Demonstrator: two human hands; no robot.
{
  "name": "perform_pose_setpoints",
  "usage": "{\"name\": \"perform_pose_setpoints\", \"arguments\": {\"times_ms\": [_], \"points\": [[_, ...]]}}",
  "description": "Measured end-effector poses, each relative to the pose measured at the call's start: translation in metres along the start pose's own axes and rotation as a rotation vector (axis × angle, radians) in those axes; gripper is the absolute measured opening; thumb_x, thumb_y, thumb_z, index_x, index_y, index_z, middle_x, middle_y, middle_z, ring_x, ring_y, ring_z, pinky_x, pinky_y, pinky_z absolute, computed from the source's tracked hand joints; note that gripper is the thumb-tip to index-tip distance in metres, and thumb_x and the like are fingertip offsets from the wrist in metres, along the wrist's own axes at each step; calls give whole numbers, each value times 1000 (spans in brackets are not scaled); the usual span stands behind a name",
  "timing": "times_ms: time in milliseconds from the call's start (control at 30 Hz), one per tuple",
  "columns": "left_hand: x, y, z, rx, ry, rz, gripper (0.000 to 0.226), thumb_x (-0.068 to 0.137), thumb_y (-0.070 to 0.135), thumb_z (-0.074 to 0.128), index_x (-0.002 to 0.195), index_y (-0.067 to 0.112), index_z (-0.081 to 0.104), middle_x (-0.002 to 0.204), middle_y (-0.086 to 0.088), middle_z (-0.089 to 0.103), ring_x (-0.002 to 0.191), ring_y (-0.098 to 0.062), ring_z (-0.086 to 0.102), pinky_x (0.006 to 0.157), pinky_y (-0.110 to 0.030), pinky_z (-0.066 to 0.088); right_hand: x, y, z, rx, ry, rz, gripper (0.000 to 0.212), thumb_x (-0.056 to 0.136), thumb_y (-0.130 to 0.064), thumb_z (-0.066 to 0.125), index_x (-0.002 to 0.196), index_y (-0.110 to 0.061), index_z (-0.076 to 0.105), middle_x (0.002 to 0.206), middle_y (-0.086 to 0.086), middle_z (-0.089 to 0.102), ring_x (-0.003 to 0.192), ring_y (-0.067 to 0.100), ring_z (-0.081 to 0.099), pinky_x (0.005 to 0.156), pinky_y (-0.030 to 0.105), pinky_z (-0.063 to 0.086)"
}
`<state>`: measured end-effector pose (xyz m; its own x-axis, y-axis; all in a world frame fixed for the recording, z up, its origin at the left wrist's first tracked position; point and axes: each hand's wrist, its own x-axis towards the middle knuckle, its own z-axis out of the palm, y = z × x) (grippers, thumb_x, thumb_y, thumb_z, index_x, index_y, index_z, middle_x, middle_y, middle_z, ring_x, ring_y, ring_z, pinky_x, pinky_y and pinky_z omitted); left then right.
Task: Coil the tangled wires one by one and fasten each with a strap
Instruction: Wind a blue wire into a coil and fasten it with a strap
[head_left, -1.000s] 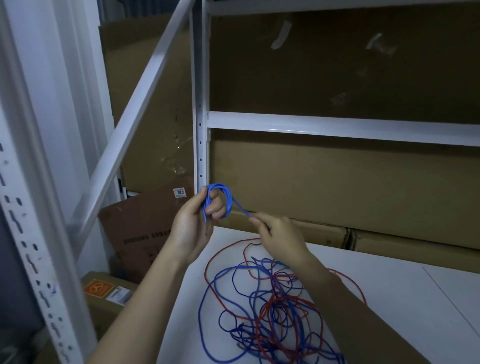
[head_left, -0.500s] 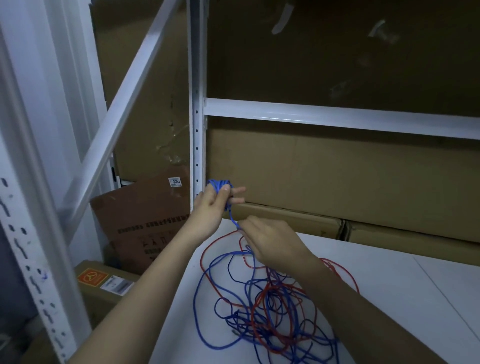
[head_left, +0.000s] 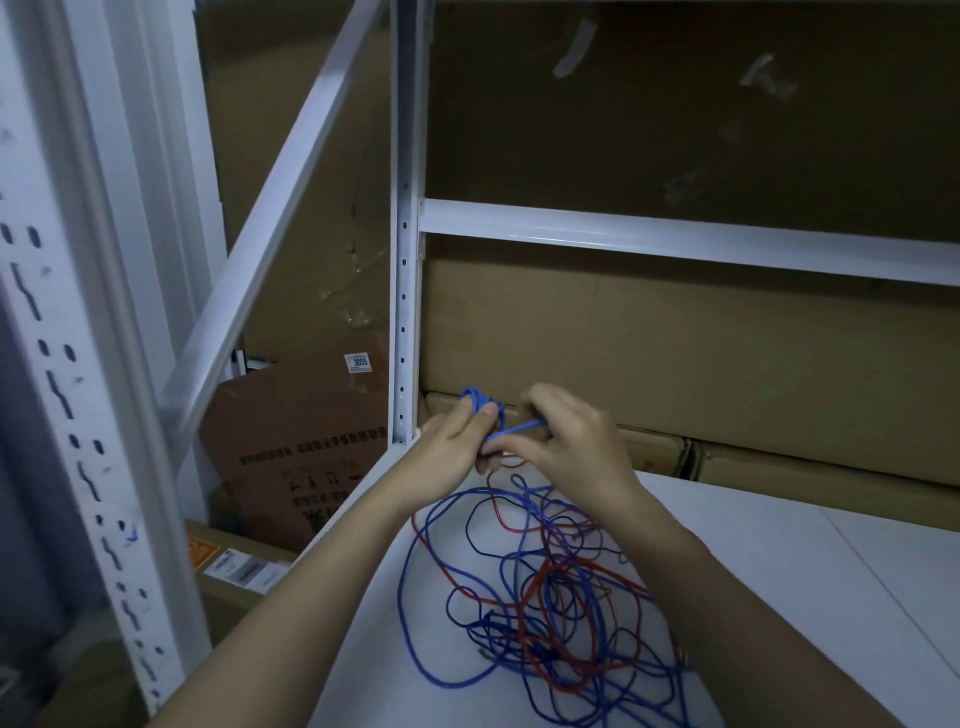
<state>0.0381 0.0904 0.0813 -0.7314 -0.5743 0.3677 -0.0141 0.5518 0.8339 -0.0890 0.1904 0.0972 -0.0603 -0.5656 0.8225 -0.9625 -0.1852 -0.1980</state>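
The left hand (head_left: 451, 452) grips a small blue coil (head_left: 480, 405) above the white shelf (head_left: 810, 571); the right hand (head_left: 563, 441) pinches its thin strand. Blue and red wires (head_left: 540, 587) (all tangled) lie below.

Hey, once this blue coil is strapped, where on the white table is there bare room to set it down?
Bare table lies right of the right forearm, up to the cardboard boxes. A narrower bare strip runs along the left edge beside the left forearm. The middle is crowded with tangled wires.

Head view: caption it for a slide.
Left hand grips small blue wire coil; right hand pinches its strand above tangled blue and red wires.
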Motion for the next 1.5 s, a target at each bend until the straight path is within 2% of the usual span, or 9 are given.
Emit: {"name": "perform_pose_setpoints", "arguments": {"times_ms": [100, 300, 533, 700, 800, 967, 1133, 1333, 1500], "points": [[-4, 1, -3, -17, -40, 15, 39, 90, 57, 33, 72, 24, 45, 61, 7, 47, 57, -9, 43, 72, -33, 36, 13, 3, -7, 172, -132, 246, 53, 54, -49, 84, 72, -21, 42, 56, -10, 37, 55, 10, 34, 52, 27, 29], [-16, 8, -14, 85, -112, 39, 57, 88, 64, 39, 85, 8, 49, 63, 6, 40, 52, -2, 37, 60, -22, 32, 32, 6, -11, 546, -282, 309, 32, 67, -5, 82, 71, -16, 52, 58, -3, 35, 48, 0, 31, 48, 12, 26], [4, 15, -31, 211, 206, 122, 39, 98, 44, 42, 83, 9, 50, 70, -4, 47, 74, -15, 45, 70, -32, 36, -15, 15, 11, 617, -148, 568, 12, 94, -14, 58, 84, -14, 65, 71, -7, 64, 67, -2, 59, 69, 11, 44], [17, 48, -26, -70, 217, 153, 35, 101, 35, 42, 70, 19, 39, 56, 8, 36, 49, -6, 32, 53, -22, 31, -7, 18, 18, 387, -239, 607, 24, 99, -23, 50, 81, -13, 62, 68, -1, 60, 55, 0, 55, 58, 17, 43], [25, 64, -26, -137, 231, 153, 37, 102, 33, 38, 68, 19, 37, 49, 12, 34, 43, -3, 30, 47, -16, 29, 45, 18, 0, 521, 31, 692, 26, 100, -12, 46, 75, -10, 54, 61, 6, 55, 42, 1, 56, 54, 25, 49], [43, 76, -32, 53, 266, 181, 42, 97, 52, 35, 69, 22, 43, 55, 11, 45, 54, -9, 43, 65, -31, 35, 123, -5, -48, 647, 454, 398, 27, 98, -3, 44, 82, -16, 60, 79, -1, 63, 76, 12, 67, 78, 22, 56], [41, 90, -38, -41, 293, 185, 38, 100, 43, 36, 72, 21, 48, 53, 11, 45, 50, -4, 42, 62, -26, 37, 129, 18, -53, 147, 219, 368, 21, 96, -22, 52, 82, -15, 66, 74, 3, 64, 78, 21, 60, 70, 25, 41], [24, 95, -41, -237, 201, 182, 40, 103, 39, 29, 75, 15, 44, 46, 10, 35, 46, -5, 31, 51, -15, 32, 106, 28, -42, 235, 74, 494, 28, 100, -26, 46, 74, -21, 55, 51, -12, 51, 48, 5, 48, 39, 12, 35], [16, 94, -37, -451, 106, 191, 44, 103, 42, 23, 73, 15, 41, 50, 6, 30, 45, -9, 29, 51, -15, 34, 74, 35, -29, -31, -239, 411, 31, 101, -38, 39, 96, -27, 67, 99, 0, 69, 98, 24, 58, 85, 34, 44]]}}
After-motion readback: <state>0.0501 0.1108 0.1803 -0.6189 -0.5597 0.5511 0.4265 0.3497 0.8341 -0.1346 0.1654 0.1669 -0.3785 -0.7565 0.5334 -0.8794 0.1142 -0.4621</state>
